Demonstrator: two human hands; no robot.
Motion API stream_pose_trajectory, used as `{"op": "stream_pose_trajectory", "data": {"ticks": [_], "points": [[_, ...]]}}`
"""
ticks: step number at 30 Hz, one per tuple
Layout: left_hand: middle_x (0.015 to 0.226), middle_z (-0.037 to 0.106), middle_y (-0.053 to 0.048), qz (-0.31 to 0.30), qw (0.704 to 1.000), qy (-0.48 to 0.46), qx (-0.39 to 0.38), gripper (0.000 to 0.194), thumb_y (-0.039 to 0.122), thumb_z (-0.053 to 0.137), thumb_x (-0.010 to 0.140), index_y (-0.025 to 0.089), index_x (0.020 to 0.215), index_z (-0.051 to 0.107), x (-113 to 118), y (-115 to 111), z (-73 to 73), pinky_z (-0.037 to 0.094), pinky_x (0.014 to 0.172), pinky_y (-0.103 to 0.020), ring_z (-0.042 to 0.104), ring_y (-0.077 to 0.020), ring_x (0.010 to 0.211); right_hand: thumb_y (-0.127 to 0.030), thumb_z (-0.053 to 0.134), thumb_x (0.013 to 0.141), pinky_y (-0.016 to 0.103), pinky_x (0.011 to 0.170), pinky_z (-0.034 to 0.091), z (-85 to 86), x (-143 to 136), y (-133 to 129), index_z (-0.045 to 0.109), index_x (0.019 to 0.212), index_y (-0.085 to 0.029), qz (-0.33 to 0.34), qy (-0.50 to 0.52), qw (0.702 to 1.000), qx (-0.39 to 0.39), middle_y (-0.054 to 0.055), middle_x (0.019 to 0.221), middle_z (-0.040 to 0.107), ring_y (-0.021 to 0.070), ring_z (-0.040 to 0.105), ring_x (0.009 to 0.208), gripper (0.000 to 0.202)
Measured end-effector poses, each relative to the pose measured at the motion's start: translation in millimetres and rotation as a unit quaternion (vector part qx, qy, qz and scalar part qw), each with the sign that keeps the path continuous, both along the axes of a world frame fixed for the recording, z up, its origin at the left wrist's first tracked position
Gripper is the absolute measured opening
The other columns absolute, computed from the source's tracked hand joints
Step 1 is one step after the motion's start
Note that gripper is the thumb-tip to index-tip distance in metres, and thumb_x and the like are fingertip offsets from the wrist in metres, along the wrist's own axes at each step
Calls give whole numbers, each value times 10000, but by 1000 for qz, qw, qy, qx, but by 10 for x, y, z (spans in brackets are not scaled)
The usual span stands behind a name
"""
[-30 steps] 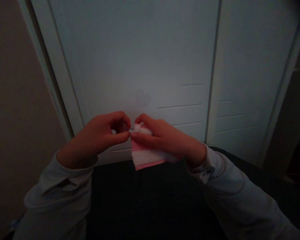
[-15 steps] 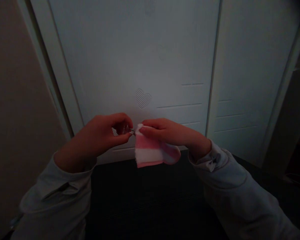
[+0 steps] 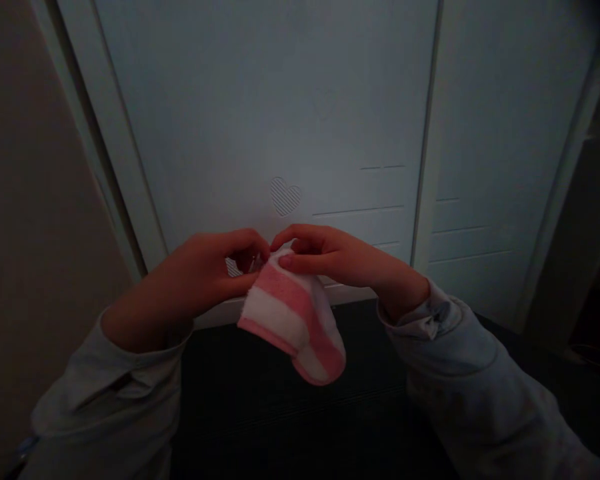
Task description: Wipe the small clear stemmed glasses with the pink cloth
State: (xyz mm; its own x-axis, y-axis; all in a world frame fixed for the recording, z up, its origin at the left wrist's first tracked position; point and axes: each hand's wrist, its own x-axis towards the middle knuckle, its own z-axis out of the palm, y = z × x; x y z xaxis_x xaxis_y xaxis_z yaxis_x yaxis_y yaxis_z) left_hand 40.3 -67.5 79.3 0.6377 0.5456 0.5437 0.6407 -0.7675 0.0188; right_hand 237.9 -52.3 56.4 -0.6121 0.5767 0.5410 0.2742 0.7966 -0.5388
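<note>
Item, far left: a grey-blue sleeve [image 3: 115, 393], buttoned style, slit near the cuff. Item: left hand [image 3: 200, 280], fingers curled in a narrow pinch at the sock's top corner, about a small clear piece [image 3: 256, 261], seemingly a clip, mostly hidden; whether it grips the cloth I cannot tell from here. Item, centre: one small sock [image 3: 285, 307], pink and white stripes, fuzzy pile, held up between both hands, in front of a pale door panel [image 3: 220, 133] and over a black surface [image 3: 260, 413]; straight pink-trimmed edge at lower left, rounded end hanging at lower right. Handling, by my estimate: very light, soft and limp, not slippery, hard to damage, apt to swing or fold when held at one point; best taken at the bunched top edge, thumb in front and finger behind, leaving the loose part to drape. Item: right hand [image 3: 355, 263], thumb flat on the sock's upper white band, forefinger arched to its top, the fingers closed lightly on cloth. Item, far right: matching sleeve [image 3: 465, 353], cuff gathered.
</note>
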Motion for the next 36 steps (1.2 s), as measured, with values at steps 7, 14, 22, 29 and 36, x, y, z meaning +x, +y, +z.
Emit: {"op": "stream_pose_trajectory", "data": {"ticks": [7, 14, 22, 29, 36], "points": [[723, 626, 17, -10, 998, -32, -55, 153, 309, 521, 692, 184, 753, 583, 3, -23, -24, 413, 595, -213, 556, -136, 657, -326, 504, 798, 255, 688, 404, -5, 113, 25, 566, 770, -171, 6, 24, 1000, -18, -3, 787, 563, 122, 508, 744, 169], [724, 630, 24, -37, 995, -27, -94, 153, 299, 546, 678, 180, 766, 586, -12, 3, -46, 422, 607, -211, 561, -139, 669, -228, 487, 793, 263, 668, 383, -5, 212, 27, 541, 654, -166, 59, 41, 995, -64, -26, 663, 501, 107, 468, 645, 161], [749, 614, 9, -29, 993, -4, -114, 170, 314, 543, 709, 170, 786, 590, -1, -15, -38, 415, 603, -212, 556, -135, 680, -221, 510, 786, 234, 625, 381, 6, 223, 40, 583, 794, -156, 67, -63, 992, -91, -22, 725, 545, 97, 479, 653, 98], [764, 611, 19, -31, 989, 89, -118, 167, 303, 505, 736, 174, 803, 587, -29, 65, -42, 396, 633, -206, 546, -121, 696, -214, 516, 792, 260, 737, 401, 26, 160, -10, 601, 837, -131, 40, -151, 988, 19, 14, 819, 563, 123, 525, 781, 126], [726, 600, 22, -15, 990, 92, -104, 202, 350, 496, 729, 176, 784, 582, -24, 55, -32, 379, 587, -205, 531, -113, 642, -245, 573, 757, 255, 678, 396, 1, 71, -88, 585, 926, -170, -93, -157, 973, 142, 15, 835, 541, 132, 509, 744, 185]]}}
